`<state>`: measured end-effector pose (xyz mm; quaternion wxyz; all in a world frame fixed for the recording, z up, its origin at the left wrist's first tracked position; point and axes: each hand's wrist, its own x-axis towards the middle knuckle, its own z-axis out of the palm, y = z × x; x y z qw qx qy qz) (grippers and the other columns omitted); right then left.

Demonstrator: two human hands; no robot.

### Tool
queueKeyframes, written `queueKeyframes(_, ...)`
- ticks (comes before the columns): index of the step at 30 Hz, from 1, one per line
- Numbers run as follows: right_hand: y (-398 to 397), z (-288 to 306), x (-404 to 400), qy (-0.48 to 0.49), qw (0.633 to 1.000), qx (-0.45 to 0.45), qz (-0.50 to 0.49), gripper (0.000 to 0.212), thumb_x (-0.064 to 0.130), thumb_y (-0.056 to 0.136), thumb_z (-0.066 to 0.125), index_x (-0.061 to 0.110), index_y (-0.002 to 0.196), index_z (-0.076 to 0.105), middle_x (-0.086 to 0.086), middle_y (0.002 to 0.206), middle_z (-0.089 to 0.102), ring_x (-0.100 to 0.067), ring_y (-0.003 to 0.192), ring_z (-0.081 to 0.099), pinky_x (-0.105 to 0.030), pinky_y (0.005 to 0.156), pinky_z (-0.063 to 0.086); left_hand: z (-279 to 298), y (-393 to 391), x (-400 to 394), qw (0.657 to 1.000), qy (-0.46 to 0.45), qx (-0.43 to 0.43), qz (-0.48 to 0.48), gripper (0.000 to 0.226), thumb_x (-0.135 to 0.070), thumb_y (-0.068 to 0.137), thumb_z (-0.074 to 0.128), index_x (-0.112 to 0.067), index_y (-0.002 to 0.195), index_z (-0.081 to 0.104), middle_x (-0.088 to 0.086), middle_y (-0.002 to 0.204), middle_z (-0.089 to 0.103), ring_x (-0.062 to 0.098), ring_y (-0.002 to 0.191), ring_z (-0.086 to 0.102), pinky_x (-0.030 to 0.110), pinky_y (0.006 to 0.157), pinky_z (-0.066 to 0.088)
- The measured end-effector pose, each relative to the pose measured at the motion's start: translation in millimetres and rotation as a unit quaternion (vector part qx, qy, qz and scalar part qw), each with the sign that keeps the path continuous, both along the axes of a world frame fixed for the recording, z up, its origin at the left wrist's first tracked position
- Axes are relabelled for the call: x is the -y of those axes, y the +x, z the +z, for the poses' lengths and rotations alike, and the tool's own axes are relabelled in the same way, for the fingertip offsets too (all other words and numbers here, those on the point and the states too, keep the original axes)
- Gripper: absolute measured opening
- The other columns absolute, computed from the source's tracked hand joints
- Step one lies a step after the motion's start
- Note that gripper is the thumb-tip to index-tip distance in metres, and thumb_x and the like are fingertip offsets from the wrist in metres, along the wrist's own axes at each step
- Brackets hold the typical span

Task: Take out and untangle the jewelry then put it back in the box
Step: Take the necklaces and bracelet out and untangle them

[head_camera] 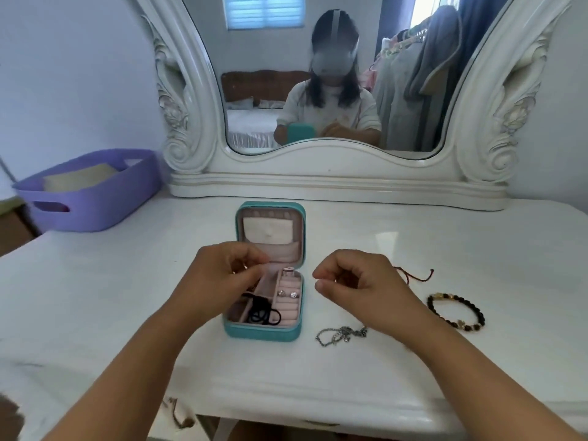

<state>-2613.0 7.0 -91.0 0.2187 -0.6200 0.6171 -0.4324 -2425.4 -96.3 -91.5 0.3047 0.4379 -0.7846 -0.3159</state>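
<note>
White dressing-table top [413, 237] runs from an ornate mirror base [334, 183] at the back to a rounded front edge near the person. Left hand [222, 275] hovers over the open teal jewelry box [264, 334], fingers curled with thumb and forefinger pinched together on something small and glinting; what it is cannot be made out. Right hand [356, 281] is held just right of the box, fingers likewise curled and pinched; whether a fine chain runs between the hands cannot be told.

Inside the box lie one bunch of black hair ties [261, 310] and two sparkling stud earrings [287, 294] in the ring rolls. Three pieces sit on the table to the right: one silver chain [337, 335] in a heap under the right wrist, one dark beaded bracelet [456, 311] farther out, and one red cord [416, 275] behind it. Bare tabletop opens wide left of the box and in front of it. One purple basket [92, 192] stands at the far left corner.
</note>
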Motion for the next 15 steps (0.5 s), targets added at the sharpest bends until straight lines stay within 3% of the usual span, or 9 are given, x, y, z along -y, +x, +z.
queueKeyframes(3, 17.3, -0.6, 13.3, 0.005, 1.0, -0.015, 0.025, 0.014, 0.016, 0.078, 0.07, 0.028, 0.073, 0.065, 0.002, 0.077, 0.068, -0.004, 0.062, 0.052, -0.023, 0.062, 0.047, -7.5, 18.6, 7.3, 0.999, -0.024, 0.024, 0.014, 0.012, -0.017, 0.081, 0.068, -0.028, 0.082, 0.07, -0.01, 0.081, 0.071, 0.007, 0.071, 0.064, 0.008, 0.058, 0.044)
queueKeyframes(7, 40.0, 0.1, 30.8, 0.023, 0.997, -0.04, 0.056, 0.022, 0.014, 0.078, 0.069, 0.033, 0.071, 0.063, 0.004, 0.076, 0.067, -0.001, 0.06, 0.052, -0.016, 0.058, 0.045, -14.9, 37.6, 13.5, 0.997, -0.045, 0.062, 0.013, 0.016, -0.015, 0.083, 0.065, -0.03, 0.081, 0.069, -0.01, 0.081, 0.066, 0.006, 0.068, 0.056, 0.016, 0.061, 0.04)
queueKeyframes(10, 49.7, -3.6, 40.6, 0.05, 0.995, -0.056, 0.066, 0.011, 0.013, 0.079, 0.068, 0.024, 0.08, 0.068, 0.006, 0.078, 0.066, -0.001, 0.064, 0.056, -0.013, 0.06, 0.046, -18.9, 40.2, 17.0, 0.995, -0.058, 0.078, 0.005, 0.018, -0.015, 0.085, 0.06, -0.03, 0.084, 0.07, -0.009, 0.082, 0.061, 0.005, 0.069, 0.053, 0.016, 0.061, 0.038)
queueKeyframes(13, 54.9, -10.9, 49.9, 0.061, 0.993, -0.086, 0.054, 0.01, 0.014, 0.081, 0.065, 0.021, 0.087, 0.07, 0.014, 0.075, 0.062, 0.001, 0.066, 0.056, -0.008, 0.06, 0.043, -23.3, 36.1, 21.4, 0.995, -0.056, 0.084, 0.008, 0.016, -0.022, 0.084, 0.061, -0.032, 0.09, 0.072, -0.007, 0.082, 0.057, 0.005, 0.069, 0.052, 0.018, 0.06, 0.036)
queueKeyframes(15, 56.4, -13.5, 55.1, 0.059, 0.993, -0.093, 0.039, 0.012, 0.012, 0.082, 0.063, 0.021, 0.088, 0.069, 0.009, 0.078, 0.064, -0.003, 0.069, 0.058, -0.012, 0.063, 0.045, -25.6, 30.8, 23.5, 0.995, -0.058, 0.082, 0.011, 0.014, -0.029, 0.082, 0.062, -0.035, 0.092, 0.071, -0.006, 0.083, 0.056, 0.006, 0.071, 0.053, 0.02, 0.061, 0.038)
